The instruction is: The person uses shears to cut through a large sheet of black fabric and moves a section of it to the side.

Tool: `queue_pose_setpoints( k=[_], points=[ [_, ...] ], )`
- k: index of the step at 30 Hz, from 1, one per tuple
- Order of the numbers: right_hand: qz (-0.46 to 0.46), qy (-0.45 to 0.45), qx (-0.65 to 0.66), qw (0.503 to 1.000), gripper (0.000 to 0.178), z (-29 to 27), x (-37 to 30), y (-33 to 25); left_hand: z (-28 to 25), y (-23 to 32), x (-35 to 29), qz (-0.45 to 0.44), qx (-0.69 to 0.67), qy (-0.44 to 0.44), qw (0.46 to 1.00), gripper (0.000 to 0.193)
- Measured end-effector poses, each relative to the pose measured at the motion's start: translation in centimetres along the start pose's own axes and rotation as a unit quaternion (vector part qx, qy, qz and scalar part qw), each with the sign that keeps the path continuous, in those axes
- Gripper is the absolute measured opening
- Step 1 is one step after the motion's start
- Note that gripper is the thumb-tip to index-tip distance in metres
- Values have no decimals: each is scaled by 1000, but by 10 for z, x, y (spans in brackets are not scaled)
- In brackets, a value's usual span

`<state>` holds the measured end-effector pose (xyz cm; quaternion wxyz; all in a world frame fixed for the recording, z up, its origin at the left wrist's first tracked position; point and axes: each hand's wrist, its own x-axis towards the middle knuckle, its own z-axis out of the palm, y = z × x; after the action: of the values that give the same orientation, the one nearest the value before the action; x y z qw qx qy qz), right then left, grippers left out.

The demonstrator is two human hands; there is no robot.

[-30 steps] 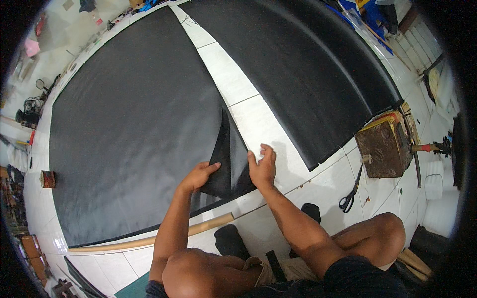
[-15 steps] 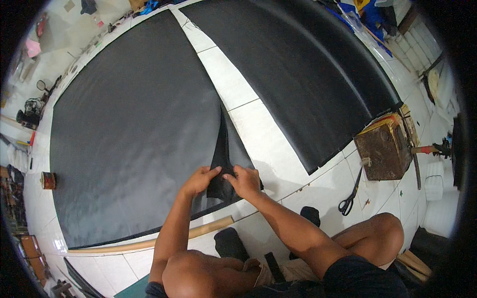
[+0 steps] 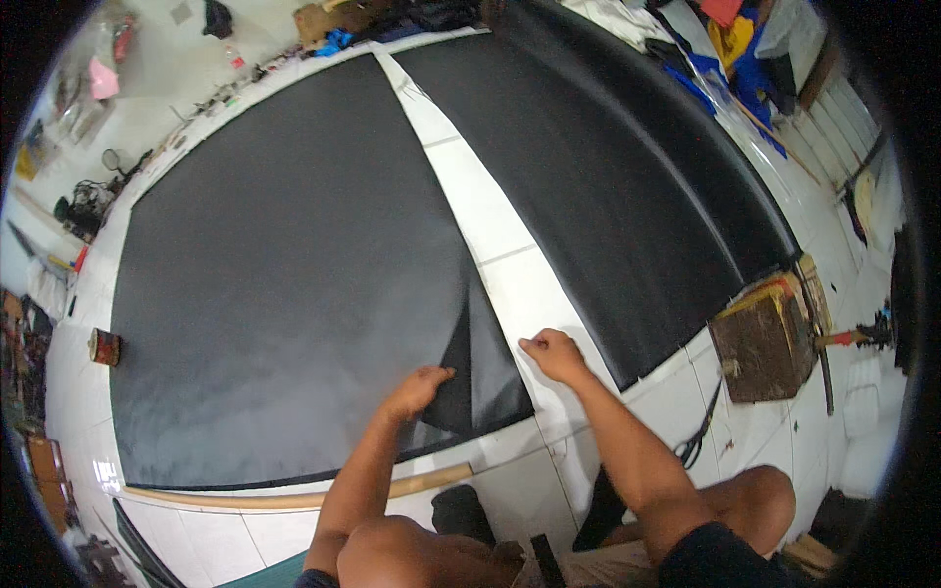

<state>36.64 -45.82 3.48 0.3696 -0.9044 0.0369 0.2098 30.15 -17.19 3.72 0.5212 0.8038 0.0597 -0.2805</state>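
A large black sheet, smooth like leatherette, lies on the floor in front of me. Near its right front corner a dark flap of it is turned over. My left hand is closed at this flap's left edge, its fingers pinching the material. Over the white strip of floor right of the sheet, my right hand is held with its fingers pressed together. Whatever is between those fingertips, if anything, is too small to make out.
A second black sheet lies to the right. A brown block stands by its near corner, with black scissors beside it. A tan pole runs along the near edge. A small tin sits at the left edge.
My right hand has left the flap and moved right, over the white gap. The left hand stays by the flap, which now lies flatter. The view has shifted slightly.
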Motion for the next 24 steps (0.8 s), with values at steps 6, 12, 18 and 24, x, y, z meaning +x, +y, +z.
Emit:
queue_pose_setpoints(
  k=[6,12,18,24],
  points=[
    [-163,-40,-430,887,39,-160,15,-32,18,40,4,-46,-19,-3,999,52],
    [-243,-83,-435,863,35,-212,-36,-9,14,2,12,-71,-100,-38,992,50],
    [-115,-209,-336,911,42,-186,-68,107,32,-14,28,-21,-114,-33,993,50],
    [-106,-216,-303,922,40,-177,-50,124,23,-10,18,-28,-121,-8,992,49]
  ],
)
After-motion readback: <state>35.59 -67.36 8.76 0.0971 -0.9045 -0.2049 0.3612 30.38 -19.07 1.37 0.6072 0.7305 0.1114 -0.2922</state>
